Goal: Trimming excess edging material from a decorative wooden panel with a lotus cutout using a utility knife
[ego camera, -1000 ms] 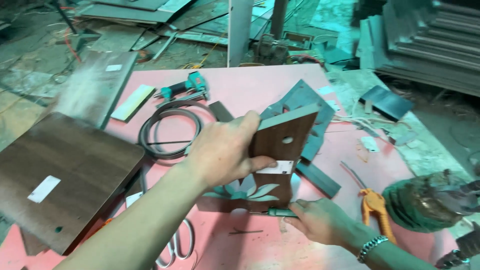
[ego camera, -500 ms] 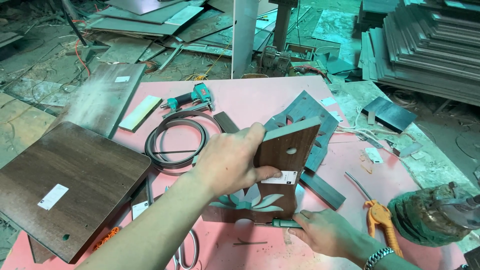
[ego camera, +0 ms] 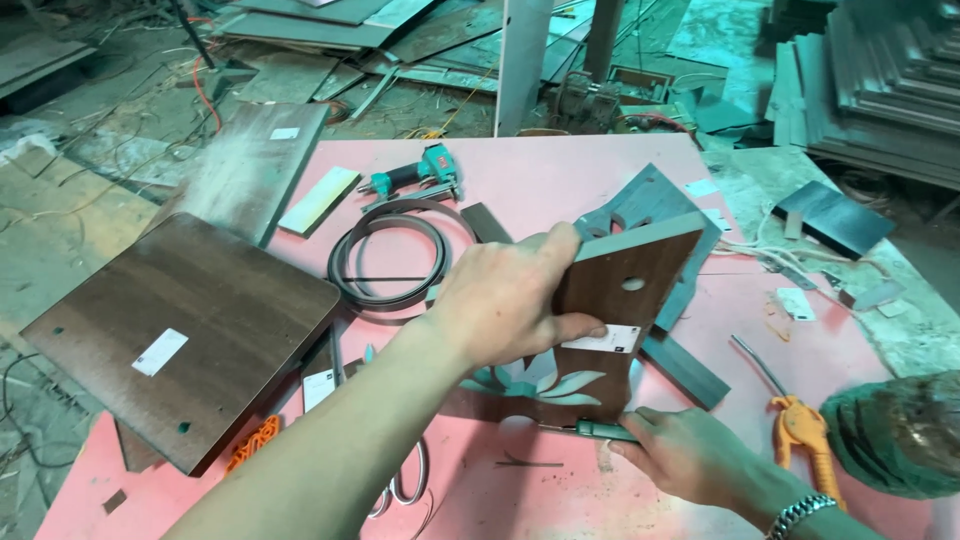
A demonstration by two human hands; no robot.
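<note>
The left hand [ego camera: 510, 300] gripped a dark brown panel [ego camera: 625, 300], fingers curled over its left edge and thumb across its face, holding it upright and tilted near the middle of the pink bench [ego camera: 560, 185]. The panel had a pale grey top edge, a small round hole near the top, a white label low on its face, and leaf-shaped cutouts along its lower part that showed teal. The right hand [ego camera: 690, 455] was closed around a slim dark tool [ego camera: 600, 430] laid against the panel's bottom edge. A coiled band [ego camera: 390, 265] and a teal nail gun [ego camera: 420, 175] lay behind, a big brown board [ego camera: 190, 330] to the left, and an orange-handled tool [ego camera: 800, 425] to the right.
</note>
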